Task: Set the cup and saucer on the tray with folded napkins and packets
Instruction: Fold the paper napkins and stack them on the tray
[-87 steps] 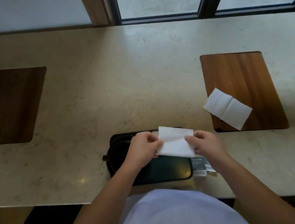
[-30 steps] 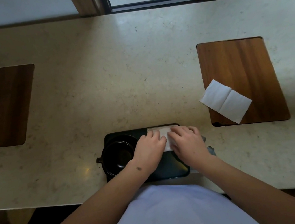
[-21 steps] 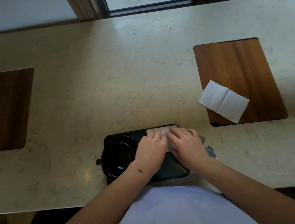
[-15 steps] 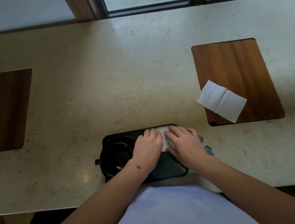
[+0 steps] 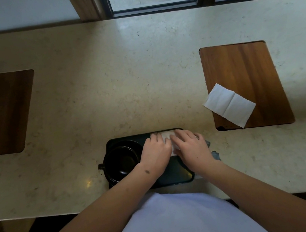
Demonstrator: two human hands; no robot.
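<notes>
A black tray (image 5: 176, 173) lies at the counter's near edge. On its left half a black cup (image 5: 120, 163) stands on a black saucer (image 5: 130, 143), handle pointing left. A white folded napkin (image 5: 167, 134) lies on the tray's far right part. My left hand (image 5: 156, 152) and my right hand (image 5: 191, 147) lie flat on it side by side, pressing it down and hiding most of it. Grey packets (image 5: 215, 155) peek out just right of the tray, under my right wrist.
A second white napkin (image 5: 229, 105), half unfolded, lies across the near left corner of a wooden board (image 5: 244, 75) set into the counter on the right. Another dark wooden board (image 5: 0, 113) is at the far left. Window frames run along the back.
Both hands brought the napkin down from the air onto the tray and flattened it. Over the last second they have stayed pressed on it, barely shifting.
</notes>
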